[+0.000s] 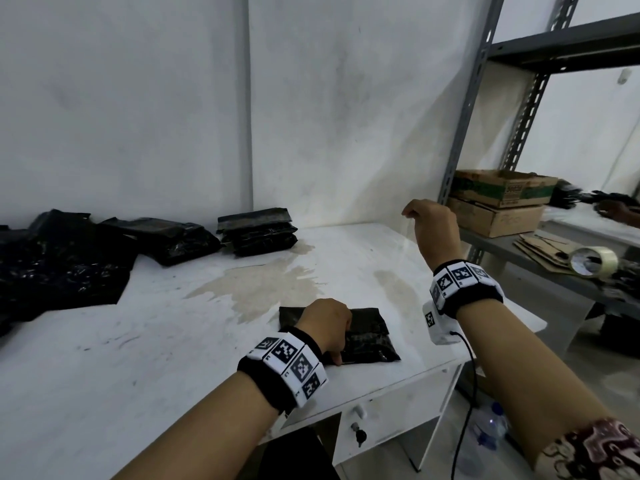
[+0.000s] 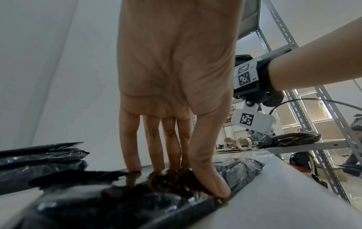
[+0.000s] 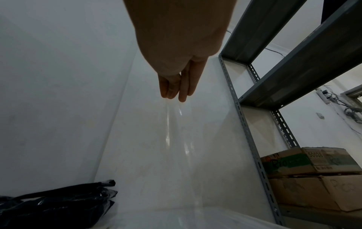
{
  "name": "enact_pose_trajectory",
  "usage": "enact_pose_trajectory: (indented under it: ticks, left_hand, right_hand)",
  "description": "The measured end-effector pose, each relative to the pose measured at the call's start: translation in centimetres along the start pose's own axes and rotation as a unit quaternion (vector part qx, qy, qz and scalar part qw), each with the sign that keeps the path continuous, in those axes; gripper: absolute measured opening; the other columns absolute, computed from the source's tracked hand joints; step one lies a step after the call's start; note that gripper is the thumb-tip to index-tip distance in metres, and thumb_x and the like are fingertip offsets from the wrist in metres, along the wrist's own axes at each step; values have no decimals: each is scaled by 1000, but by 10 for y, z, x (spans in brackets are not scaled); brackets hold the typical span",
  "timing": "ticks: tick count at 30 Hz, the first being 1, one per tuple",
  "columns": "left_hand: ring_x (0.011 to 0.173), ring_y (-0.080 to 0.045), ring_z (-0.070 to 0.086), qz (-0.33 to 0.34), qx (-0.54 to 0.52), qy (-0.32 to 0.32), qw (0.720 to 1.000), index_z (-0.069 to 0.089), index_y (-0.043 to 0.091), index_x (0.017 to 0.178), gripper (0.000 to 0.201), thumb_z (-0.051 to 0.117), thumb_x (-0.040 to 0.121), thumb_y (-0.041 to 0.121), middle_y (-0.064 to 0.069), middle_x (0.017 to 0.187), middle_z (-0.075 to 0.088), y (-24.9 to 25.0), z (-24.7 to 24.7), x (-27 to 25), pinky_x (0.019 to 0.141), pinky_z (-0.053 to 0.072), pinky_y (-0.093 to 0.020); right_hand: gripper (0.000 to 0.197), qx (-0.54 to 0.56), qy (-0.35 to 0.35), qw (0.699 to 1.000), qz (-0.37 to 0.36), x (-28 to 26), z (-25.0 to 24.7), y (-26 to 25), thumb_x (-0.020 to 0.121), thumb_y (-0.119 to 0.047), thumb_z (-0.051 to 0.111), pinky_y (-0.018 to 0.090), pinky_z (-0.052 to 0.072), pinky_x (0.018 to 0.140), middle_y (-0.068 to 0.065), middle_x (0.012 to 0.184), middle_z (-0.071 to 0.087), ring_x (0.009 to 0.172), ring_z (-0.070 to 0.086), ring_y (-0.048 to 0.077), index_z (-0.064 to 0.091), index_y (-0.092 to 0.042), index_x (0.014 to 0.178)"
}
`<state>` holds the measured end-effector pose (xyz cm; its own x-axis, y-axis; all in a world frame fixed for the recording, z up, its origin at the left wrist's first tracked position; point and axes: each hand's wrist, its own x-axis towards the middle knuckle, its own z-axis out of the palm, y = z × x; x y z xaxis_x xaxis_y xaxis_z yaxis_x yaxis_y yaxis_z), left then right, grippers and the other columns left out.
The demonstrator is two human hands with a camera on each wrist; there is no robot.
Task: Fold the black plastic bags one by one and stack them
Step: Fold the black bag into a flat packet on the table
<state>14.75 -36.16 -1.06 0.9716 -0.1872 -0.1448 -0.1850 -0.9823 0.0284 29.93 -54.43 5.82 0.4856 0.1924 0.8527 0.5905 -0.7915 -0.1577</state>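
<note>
One bag folded under your hand, many still to do.

Your left hand (image 1: 325,322) presses a folded black bag (image 1: 363,336) at the table's (image 1: 138,358) near edge; your right hand (image 1: 434,225) pinches thin clear film (image 3: 172,131). A small stack (image 1: 257,235) stands by the wall, and unfolded bags (image 1: 59,265) wait at the left.

folded black bag (image 1: 367,336) flat, table front | folded stack (image 1: 257,233) rear | unfolded bags (image 1: 62,268) left

Folded stack (image 1: 257,233) behind folded bag (image 1: 367,336)
</note>
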Motion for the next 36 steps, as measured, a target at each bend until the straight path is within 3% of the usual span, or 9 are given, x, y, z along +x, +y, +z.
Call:
enact_pose_trajectory:
  ticks: [4, 8, 13, 22, 25, 28, 30, 33, 36]
  left_hand:
    - [103, -23, 60, -1, 10, -7, 1000, 65, 10, 111, 40, 80, 74, 18, -6, 112, 65, 1, -1, 4, 82, 52, -32]
    - [103, -23, 61, -4, 21, -15, 1000, 67, 11, 109, 46, 85, 68, 22, -5, 109, 66, 1, 0, 8, 83, 53, -33]
    - [101, -22, 61, -2, 31, -10, 999, 68, 10, 108, 39, 82, 72, 18, -5, 109, 67, 1, 4, 11, 78, 50, -30]
    - [102, -23, 60, 1, 36, -11, 999, 66, 10, 108, 45, 84, 69, 22, -5, 109, 66, 0, 6, 18, 75, 46, -28]
    - [101, -24, 61, 2, 42, -15, 999, 67, 10, 107, 47, 86, 68, 24, -6, 108, 66, 2, 5, 20, 75, 47, -30]
    - [99, -24, 62, 4, 38, -8, 999, 67, 8, 104, 39, 83, 70, 19, -7, 105, 67, 2, 5, 19, 74, 48, -30]
    - [98, -25, 62, 6, 29, -2, 1000, 67, 6, 103, 34, 79, 72, 14, -8, 105, 67, 4, 4, 19, 75, 50, -31]
    - [97, -26, 63, -1, 23, -4, 1000, 67, 4, 103, 32, 77, 73, 11, -9, 105, 67, 6, 0, 16, 79, 53, -33]
    - [99, -24, 62, -5, 10, -12, 1000, 66, 6, 104, 44, 85, 66, 16, -7, 106, 67, 4, -1, 13, 82, 54, -35]
  right_hand:
    - [33, 15, 8, 1000, 5, 10, 6, 2, 71, 18, 48, 40, 55, 63, 13, 80, 70, 71, 67, 31, 72, -3, 82]
    - [32, 24, 25, 999, 8, 11, 11, 4, 71, 17, 49, 40, 55, 63, 13, 79, 71, 70, 67, 31, 72, -3, 82]
    - [32, 37, 40, 998, 10, 13, 14, 5, 72, 16, 48, 40, 55, 63, 13, 79, 71, 70, 67, 30, 72, -3, 82]
    - [31, 56, 52, 997, 15, 26, 26, 11, 70, 16, 49, 40, 56, 65, 12, 79, 71, 71, 68, 29, 72, -3, 81]
    - [30, 66, 55, 996, 20, 23, 27, 6, 74, 14, 49, 37, 56, 68, 12, 81, 72, 74, 69, 28, 72, -3, 83]
    - [27, 106, 129, 986, -3, 43, 11, -8, 82, 0, 47, 33, 56, 75, 11, 85, 73, 78, 68, 23, 73, -4, 86]
    - [28, 118, 148, 982, -22, 76, -7, -18, 81, -4, 46, 24, 51, 77, 8, 84, 73, 79, 68, 20, 74, -6, 84]
    - [30, 120, 132, 984, -16, 109, -23, -37, 74, 5, 49, 11, 46, 74, 3, 81, 74, 78, 68, 14, 75, -10, 81]
    - [30, 155, 90, 984, 2, 102, -17, -50, 71, 7, 53, 20, 53, 75, -1, 79, 74, 77, 68, 8, 76, -11, 80]
